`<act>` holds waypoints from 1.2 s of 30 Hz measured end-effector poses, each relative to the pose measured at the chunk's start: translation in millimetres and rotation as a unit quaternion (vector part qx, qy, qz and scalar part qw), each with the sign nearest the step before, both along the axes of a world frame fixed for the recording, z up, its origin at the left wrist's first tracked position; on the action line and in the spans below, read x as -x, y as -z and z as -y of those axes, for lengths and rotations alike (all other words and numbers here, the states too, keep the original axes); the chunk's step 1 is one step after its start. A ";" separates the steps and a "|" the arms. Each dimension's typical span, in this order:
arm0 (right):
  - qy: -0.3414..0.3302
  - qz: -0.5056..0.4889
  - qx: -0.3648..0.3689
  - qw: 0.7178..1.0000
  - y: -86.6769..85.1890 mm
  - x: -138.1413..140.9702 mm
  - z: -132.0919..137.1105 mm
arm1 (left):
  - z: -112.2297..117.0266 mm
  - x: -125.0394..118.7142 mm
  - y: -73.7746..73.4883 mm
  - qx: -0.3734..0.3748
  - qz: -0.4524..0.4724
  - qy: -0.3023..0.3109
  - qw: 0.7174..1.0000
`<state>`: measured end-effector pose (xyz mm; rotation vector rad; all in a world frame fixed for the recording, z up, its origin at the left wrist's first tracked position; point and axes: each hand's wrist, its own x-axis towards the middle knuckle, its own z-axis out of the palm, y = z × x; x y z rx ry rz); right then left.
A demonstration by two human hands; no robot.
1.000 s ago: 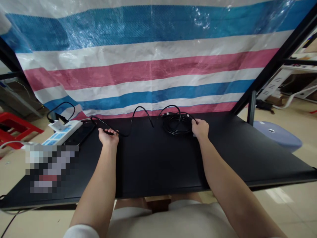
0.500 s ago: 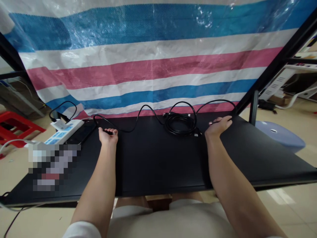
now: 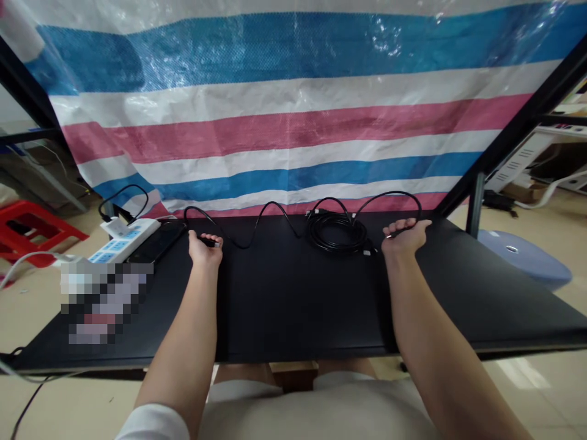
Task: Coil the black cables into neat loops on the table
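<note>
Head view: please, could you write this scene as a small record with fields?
left hand: palm up, holding a black cable section
right hand: palm up, holding another black cable section
between hands: black coil on black table
table, left: white power strip, dark phone-like device
behind: striped sheet
floor, left: red stool

black cabling [image 3: 339, 246] | round coil flat on tabletop [image 3: 293, 305] | loose strands arch outward, ends in both hands [image 3: 206, 248]
</note>
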<state>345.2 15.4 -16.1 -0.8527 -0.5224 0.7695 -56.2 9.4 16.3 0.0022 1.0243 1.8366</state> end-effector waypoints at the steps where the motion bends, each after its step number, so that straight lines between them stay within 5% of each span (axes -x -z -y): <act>1: -0.016 -0.023 -0.003 1.000 -3.7 7.2 2.5 | 1.6 -5.8 -2.2 0.010 -0.029 0.006 1.000; 6: -0.148 -0.017 -0.017 0.989 -18.0 32.5 16.2 | 4.8 -25.6 3.7 0.022 -0.273 0.057 0.960; 11: -0.186 0.112 0.009 0.976 -20.2 43.2 18.0 | 2.1 -29.4 18.8 0.028 -0.442 0.074 0.894; 17: -0.146 0.295 0.045 0.943 -10.1 59.5 12.8 | 1.9 -34.5 22.0 -0.025 -0.456 0.085 0.885; 25: -0.125 0.547 0.038 0.827 -12.1 62.6 20.0 | 4.4 -36.1 16.1 0.031 -0.437 0.036 0.898; 28: -0.132 0.536 0.041 0.833 -12.4 57.9 18.9 | 4.9 -35.2 13.2 0.061 -0.413 0.022 0.908; 31: -0.083 0.487 0.042 0.869 -11.8 59.3 16.6 | 6.0 -36.7 12.2 0.062 -0.414 0.042 0.907; 36: 0.012 0.406 0.047 0.913 -7.7 77.7 14.4 | 8.5 -46.4 16.3 0.000 -0.484 0.097 0.870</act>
